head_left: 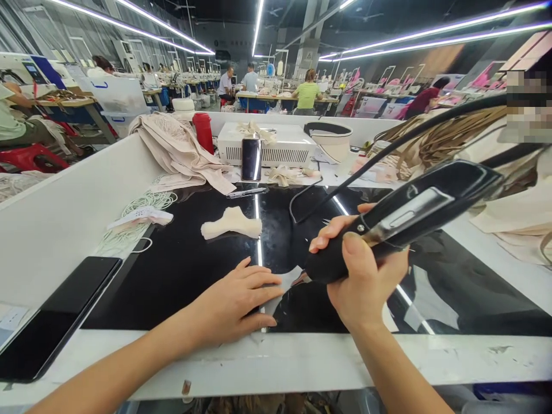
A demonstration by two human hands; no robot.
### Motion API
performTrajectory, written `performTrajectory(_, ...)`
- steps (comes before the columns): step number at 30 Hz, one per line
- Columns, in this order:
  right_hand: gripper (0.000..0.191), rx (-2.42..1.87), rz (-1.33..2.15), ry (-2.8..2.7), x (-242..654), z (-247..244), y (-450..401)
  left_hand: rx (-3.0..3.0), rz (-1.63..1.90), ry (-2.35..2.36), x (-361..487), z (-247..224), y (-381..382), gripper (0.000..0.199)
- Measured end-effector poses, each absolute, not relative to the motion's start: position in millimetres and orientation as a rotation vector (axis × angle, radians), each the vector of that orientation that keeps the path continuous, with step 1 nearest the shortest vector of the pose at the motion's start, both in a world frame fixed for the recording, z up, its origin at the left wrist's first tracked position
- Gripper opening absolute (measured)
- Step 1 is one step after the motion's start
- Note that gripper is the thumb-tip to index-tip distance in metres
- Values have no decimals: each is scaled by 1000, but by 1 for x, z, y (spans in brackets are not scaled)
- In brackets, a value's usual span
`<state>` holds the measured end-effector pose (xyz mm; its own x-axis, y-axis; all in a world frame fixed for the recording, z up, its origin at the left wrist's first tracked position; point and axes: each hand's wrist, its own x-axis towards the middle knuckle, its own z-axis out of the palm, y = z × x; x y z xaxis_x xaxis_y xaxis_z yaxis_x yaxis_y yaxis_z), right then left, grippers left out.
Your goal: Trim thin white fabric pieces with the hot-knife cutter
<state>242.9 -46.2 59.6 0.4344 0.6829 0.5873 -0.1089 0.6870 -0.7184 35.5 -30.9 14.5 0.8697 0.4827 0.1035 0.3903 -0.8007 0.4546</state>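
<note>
My right hand (362,270) is wrapped round a black corded handheld tool (397,221), tilted with its narrow metal tip pointing down to the left. That tip is at a thin pale piece (288,282) on the glossy black mat (181,287). With fingers spread, my left hand (241,299) lies flat over the left part of the same piece, pressing it on the mat. A cream fabric piece (232,223) with a raised middle lies beyond my left hand. Pale cut pieces (426,299) lie right of my right hand.
At the left are a large black phone (56,316) and pale green cord (125,230). Behind the mat stand a smaller phone (251,160), a white vented box (276,144), a red container (203,132) and draped fabric (176,144). The tool's cable arcs up right. Other people sit far off.
</note>
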Motion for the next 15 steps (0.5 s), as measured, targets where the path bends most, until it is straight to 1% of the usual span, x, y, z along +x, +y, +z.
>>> performTrajectory(4, 37, -658, 559, -1026, 243, 55, -46, 2619, 275, 651, 36, 16, -31, 50)
performTrajectory(11, 34, -676, 558, -1031, 244, 55, -45, 2624, 283, 642, 36, 13, -31, 50)
performTrajectory(15, 36, -699, 470, -986, 251, 58, -41, 2624, 284, 638, 35, 12, -31, 50)
